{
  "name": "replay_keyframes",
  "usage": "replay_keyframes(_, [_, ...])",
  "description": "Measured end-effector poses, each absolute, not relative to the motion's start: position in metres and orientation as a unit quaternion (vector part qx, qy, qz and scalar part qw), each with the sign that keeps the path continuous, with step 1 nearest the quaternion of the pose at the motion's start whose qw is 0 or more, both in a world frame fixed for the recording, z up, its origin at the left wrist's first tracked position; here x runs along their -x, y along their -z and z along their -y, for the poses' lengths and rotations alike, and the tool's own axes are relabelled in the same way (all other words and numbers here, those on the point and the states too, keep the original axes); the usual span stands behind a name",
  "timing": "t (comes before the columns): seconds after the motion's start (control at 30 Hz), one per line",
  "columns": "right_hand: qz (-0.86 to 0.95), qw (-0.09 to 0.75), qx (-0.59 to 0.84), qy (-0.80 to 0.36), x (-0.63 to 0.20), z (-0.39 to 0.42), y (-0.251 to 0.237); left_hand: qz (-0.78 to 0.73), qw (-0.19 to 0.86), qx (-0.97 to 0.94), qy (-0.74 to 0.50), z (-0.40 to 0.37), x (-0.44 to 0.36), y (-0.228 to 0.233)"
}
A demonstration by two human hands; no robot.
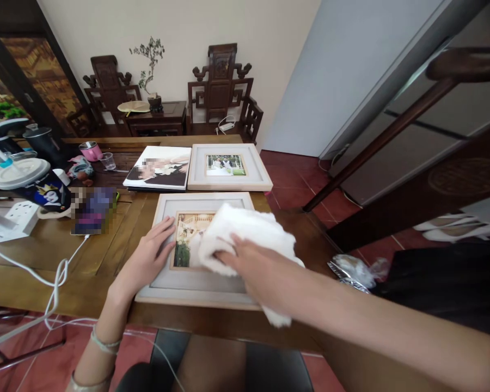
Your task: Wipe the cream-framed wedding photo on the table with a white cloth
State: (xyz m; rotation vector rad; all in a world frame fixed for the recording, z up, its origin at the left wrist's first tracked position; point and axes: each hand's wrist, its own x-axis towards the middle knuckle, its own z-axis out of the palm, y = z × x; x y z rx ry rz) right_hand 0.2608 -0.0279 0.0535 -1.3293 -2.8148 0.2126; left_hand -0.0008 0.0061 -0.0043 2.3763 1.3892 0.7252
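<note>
A pale wooden picture frame [188, 284] lies flat on the wooden table [102, 261] in front of me. Its small photo [183, 251] is partly hidden. My left hand [149, 260] rests with fingers stretched out on the frame's left side, the tips reaching the photo's edge. Bunched in my right hand [251, 267] is a white towel [255, 226], pressed onto the glass over the photo's right part. The towel hangs past the frame's lower right corner. Behind lie a second picture frame [258, 169] and a photo album or print [177, 173], side by side.
To the left are a phone [93, 212] on a white cable [57, 283], a lidded cup [44, 188], a power strip [24, 218], a pink mug [90, 151] and a clear cup [107, 161]. A wooden chair [375, 147] stands right. Plastic wrapping [355, 269] lies beside the table.
</note>
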Motion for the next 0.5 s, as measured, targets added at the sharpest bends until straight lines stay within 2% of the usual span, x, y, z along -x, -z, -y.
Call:
replay_keyframes(0.13, [0.892, -0.062, 0.443, 0.061, -0.279, -0.032, -0.054, -0.472, 0.157, -0.83, -0.254, -0.007, 0.002, 0.004])
replay_keyframes(0.23, [0.895, -0.083, 0.426, 0.102, -0.289, -0.052, -0.057, -0.469, 0.155, -0.829, -0.26, -0.008, 0.001, 0.002])
replay_keyframes(0.37, [0.905, -0.119, 0.403, 0.066, -0.286, -0.026, -0.067, -0.476, 0.15, -0.827, -0.258, -0.009, 0.0, 0.003])
replay_keyframes(0.5, [0.913, -0.16, 0.37, -0.06, -0.275, 0.032, -0.069, -0.473, 0.146, -0.827, -0.265, -0.009, 0.0, 0.006])
